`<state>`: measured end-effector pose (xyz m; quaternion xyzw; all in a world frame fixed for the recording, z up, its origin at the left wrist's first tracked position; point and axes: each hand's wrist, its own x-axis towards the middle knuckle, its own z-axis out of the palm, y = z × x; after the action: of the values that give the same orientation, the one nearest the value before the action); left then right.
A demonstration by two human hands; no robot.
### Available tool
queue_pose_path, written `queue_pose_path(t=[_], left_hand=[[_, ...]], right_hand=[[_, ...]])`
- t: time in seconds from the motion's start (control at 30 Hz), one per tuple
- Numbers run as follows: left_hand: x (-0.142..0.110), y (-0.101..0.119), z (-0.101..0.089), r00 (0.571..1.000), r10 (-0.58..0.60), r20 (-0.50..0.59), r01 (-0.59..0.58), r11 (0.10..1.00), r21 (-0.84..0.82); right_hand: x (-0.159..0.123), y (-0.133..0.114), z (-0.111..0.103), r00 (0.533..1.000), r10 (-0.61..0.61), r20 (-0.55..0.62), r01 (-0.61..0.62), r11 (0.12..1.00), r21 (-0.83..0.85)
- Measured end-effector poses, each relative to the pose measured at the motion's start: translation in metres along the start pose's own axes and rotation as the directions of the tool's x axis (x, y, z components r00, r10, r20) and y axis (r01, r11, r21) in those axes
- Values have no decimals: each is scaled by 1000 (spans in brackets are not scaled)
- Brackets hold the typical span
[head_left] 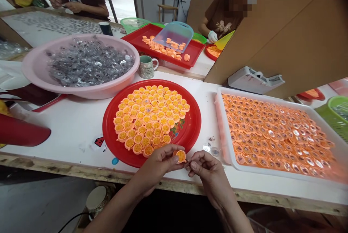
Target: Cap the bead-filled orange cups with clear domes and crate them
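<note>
Between the thumb and fingers of my left hand (163,162) is a small orange toy teacup (181,156) with a yellow inside, its open top facing me. Just right of it, my right hand (205,167) is closed in a pinch near the cup's handle. Whatever sits in that pinch is too small to make out. Behind my hands, a round red tray (190,126) carries many similar toy cups (149,117) packed side by side. A few clear round plastic pieces (214,151) lie on the table beyond my right hand.
On the right stands a white tray (231,153) full of orange cups with shiny round tops. A pink basin (29,66) of clear plastic pieces is at left, near a mug (146,68). A tape dispenser (252,80) rests by a cardboard divider (285,37). Two people work opposite.
</note>
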<state>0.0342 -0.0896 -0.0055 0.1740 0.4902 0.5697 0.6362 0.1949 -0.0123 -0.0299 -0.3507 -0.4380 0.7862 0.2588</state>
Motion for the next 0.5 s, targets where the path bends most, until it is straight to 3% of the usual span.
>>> queue_pose_path(t=[0.13, 0.3, 0.5], left_hand=[[4, -12, 7, 992, 76, -100, -87, 989, -119], [7, -17, 18, 982, 129, -137, -138, 989, -56], [5, -20, 21, 981, 147, -125, -145, 989, 28]], right_hand=[[-8, 5, 11, 1000, 28, -12, -27, 998, 61], [-4, 12, 20, 990, -27, -139, 44, 992, 122], [7, 10, 10, 966, -50, -252, 83, 989, 120]])
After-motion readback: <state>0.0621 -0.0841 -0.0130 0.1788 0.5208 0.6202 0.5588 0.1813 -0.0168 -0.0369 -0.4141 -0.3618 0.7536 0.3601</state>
